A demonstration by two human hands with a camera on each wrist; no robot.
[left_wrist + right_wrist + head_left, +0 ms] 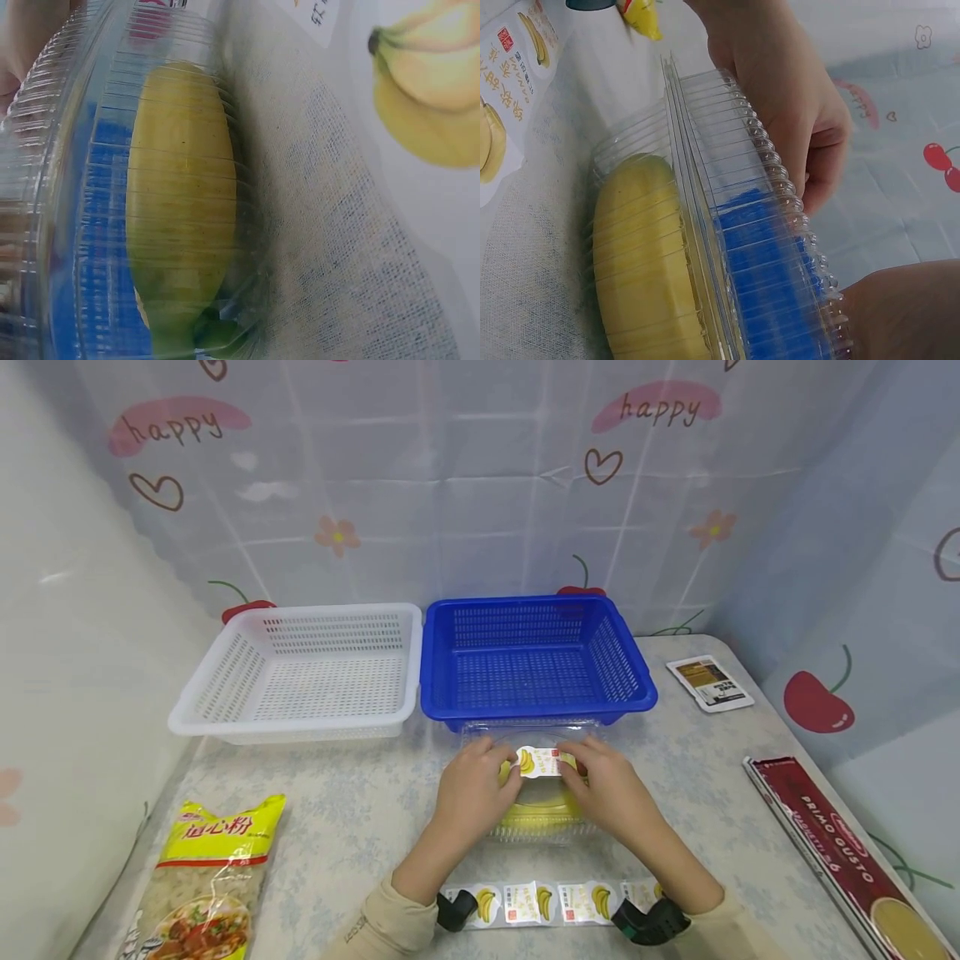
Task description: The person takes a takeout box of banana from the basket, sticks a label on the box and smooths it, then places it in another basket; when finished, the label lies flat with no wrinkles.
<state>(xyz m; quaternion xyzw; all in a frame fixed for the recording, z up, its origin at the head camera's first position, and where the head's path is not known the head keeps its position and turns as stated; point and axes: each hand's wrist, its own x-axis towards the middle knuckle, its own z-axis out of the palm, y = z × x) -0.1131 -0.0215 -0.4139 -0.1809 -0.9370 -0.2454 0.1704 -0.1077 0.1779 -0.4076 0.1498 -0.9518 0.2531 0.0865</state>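
A clear plastic clamshell box (480,727) sits closed on the table in front of me, with yellow bananas (182,180) inside. On top of its lid is a white banana label (538,762), with printed fruit at its left end. My left hand (474,783) pinches the label's left end between thumb and fingers. At the other end, my right hand (609,783) pinches it likewise. In the right wrist view the left hand (795,97) shows with curled fingers over the ribbed lid. The label itself is hidden in both wrist views.
A strip of banana labels (525,903) lies nearest me, under my wrists. Behind the box stand a blue basket (540,708) and a white basket (300,727). A yellow food bag (213,877) lies left; a red pack (840,852) and a small white pack (708,683) lie right.
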